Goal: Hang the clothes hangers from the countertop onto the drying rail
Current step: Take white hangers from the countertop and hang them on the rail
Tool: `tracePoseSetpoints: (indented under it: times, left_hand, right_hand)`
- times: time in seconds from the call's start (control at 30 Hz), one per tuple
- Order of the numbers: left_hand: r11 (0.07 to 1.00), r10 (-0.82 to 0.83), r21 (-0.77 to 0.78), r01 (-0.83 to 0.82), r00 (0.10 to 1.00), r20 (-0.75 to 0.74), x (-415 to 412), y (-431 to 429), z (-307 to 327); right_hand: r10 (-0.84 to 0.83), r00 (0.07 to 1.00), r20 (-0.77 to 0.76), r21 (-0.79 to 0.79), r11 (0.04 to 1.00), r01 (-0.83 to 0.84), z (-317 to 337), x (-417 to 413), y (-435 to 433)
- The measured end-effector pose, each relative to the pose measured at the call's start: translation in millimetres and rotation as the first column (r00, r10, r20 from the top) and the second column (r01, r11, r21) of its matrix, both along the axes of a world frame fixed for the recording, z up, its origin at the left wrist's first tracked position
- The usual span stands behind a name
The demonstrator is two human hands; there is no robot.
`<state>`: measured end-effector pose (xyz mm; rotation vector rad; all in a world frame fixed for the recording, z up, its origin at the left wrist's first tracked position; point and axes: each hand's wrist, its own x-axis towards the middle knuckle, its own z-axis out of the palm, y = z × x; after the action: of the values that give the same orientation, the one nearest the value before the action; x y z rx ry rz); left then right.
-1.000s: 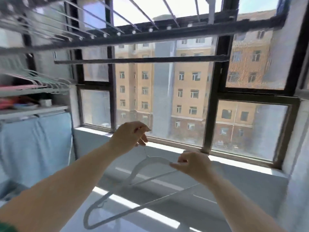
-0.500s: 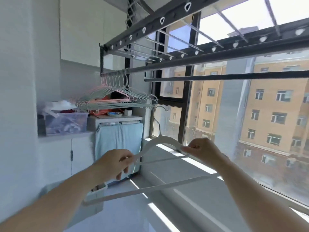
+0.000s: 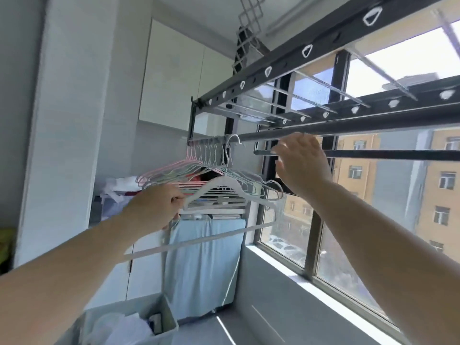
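Head view: left hand (image 3: 159, 205) grips hanger (image 3: 219, 183) end, hook (image 3: 232, 141) seemingly over rail (image 3: 373, 127); right hand (image 3: 302, 165) spread beside.

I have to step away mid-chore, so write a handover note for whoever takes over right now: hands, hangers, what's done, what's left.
Left hand grips the white hanger at its left shoulder. Right hand is open at the drying rail, holding nothing.
The hanger's hook is at the rail, beside the bunch of pink and green hangers hung there.
Done: that bunch.
Left: check the hook is seated, let go, then check the countertop for more; little of it shows.
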<state>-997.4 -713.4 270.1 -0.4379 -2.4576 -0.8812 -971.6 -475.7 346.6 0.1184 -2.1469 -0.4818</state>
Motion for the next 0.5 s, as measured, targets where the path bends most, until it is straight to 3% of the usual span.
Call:
tracePoseSetpoints:
  times: [0.07,0.23,0.33,0.5]
  left_hand:
    - [1.0,-0.014,0.021,0.014,1.0,-0.007,-12.7,-1.4,10.7]
    - [0.988,-0.123,0.09,0.121,0.992,0.014,-48.0,9.0,40.4]
    - [0.979,-0.18,0.102,0.175,0.983,0.033,-72.8,20.2,50.0]
    - [0.967,-0.229,0.136,0.217,0.97,0.078,-117.2,34.3,53.0]
  right_hand:
    - [-0.111,0.992,-0.062,0.097,0.988,0.117,18.7,-6.6,-1.9]
    - [-0.407,0.912,-0.05,0.074,0.909,0.41,48.6,-17.2,-0.6]
    - [-0.404,0.913,-0.057,0.03,0.913,0.406,51.8,-23.8,-0.3]
    - [-0.415,0.895,-0.162,0.12,0.892,0.435,40.4,-30.1,6.6]
